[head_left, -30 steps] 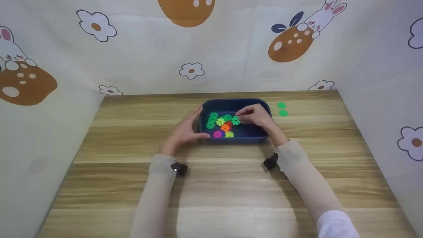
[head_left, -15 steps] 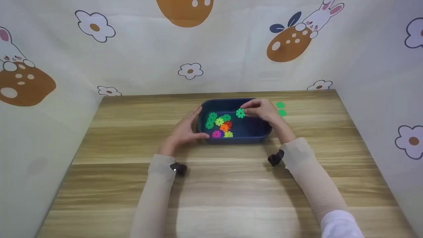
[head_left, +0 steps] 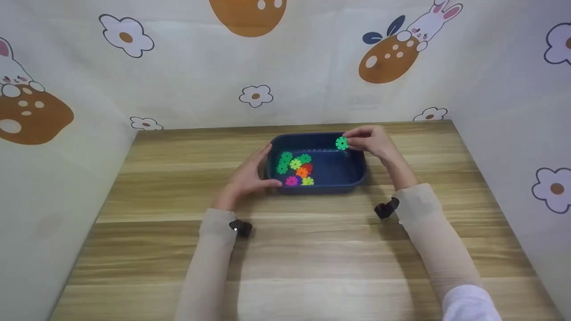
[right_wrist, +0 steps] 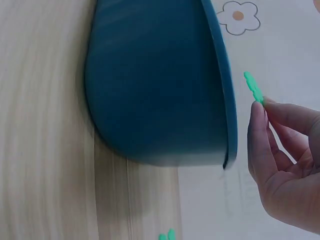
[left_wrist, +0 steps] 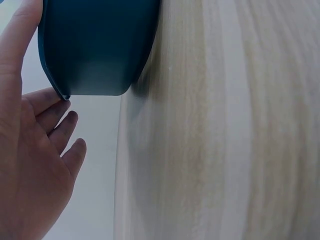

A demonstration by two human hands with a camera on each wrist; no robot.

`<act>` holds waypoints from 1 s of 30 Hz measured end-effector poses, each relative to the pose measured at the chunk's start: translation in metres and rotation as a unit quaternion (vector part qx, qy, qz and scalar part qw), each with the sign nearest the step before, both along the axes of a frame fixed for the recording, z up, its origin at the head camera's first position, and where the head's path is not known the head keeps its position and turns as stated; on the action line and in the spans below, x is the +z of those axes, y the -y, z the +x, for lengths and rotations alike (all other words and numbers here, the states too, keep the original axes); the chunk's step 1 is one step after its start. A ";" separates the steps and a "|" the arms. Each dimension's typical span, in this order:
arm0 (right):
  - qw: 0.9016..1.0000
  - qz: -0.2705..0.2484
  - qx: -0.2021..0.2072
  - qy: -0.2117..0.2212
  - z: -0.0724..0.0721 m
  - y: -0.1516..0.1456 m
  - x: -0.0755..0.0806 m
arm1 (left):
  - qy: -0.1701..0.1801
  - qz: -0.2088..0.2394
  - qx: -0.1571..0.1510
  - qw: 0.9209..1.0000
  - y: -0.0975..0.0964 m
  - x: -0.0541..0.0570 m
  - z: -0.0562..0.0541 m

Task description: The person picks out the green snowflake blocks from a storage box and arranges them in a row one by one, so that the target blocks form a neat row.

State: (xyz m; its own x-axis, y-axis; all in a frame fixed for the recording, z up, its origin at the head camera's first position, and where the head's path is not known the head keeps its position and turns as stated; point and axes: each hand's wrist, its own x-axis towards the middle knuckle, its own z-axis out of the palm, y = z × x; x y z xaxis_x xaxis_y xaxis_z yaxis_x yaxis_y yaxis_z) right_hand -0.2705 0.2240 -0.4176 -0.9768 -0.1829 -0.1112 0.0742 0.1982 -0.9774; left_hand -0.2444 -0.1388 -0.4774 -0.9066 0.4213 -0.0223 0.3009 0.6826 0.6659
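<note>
A dark blue plastic basin (head_left: 316,189) sits on the wooden table. My left hand (head_left: 250,174) rests against its left end, thumb on the near rim and fingers spread nearly straight along the side. In the left wrist view, fingertips (left_wrist: 62,105) touch the rim. Above the basin's far right corner, my right hand (head_left: 374,140) pinches a green snowflake disc (head_left: 342,143) between thumb and fingers. Edge-on, that green disc (right_wrist: 253,87) shows in the right wrist view, apart from the rim. Several green discs (head_left: 284,162), a yellow disc (head_left: 295,164) and an orange disc (head_left: 303,172) lie inside the basin.
A pink disc (head_left: 291,181) and another yellow disc (head_left: 308,181) lie near the basin's front wall. Green pieces (right_wrist: 166,235) at the right wrist view's bottom edge are outside the basin. A patterned cloth wall (head_left: 196,80) stands behind the table (head_left: 312,249).
My right hand has lifted the green disc and carried it right and away from me, toward the basin's far right corner. The left hand and basin have stayed in place.
</note>
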 end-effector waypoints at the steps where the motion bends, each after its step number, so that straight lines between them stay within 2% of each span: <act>1: 1.000 0.003 -0.001 0.000 0.000 -0.003 0.001 | 0.001 0.000 0.000 1.000 0.000 0.000 0.000; 7: 1.000 0.028 -0.009 -0.006 0.001 -0.018 0.001 | 0.006 0.005 0.002 1.000 0.000 0.000 0.001; 13: 0.999 0.024 -0.021 0.000 0.006 -0.029 0.006 | 0.010 0.012 0.006 1.000 0.001 0.000 0.002; 20: 0.999 0.017 -0.034 -0.012 0.004 -0.045 -0.003 | 0.000 0.015 -0.002 1.000 0.001 -0.001 0.001; 30: 0.998 0.015 -0.060 -0.002 0.007 -0.061 -0.012 | 0.013 0.013 0.004 1.000 0.001 0.000 0.001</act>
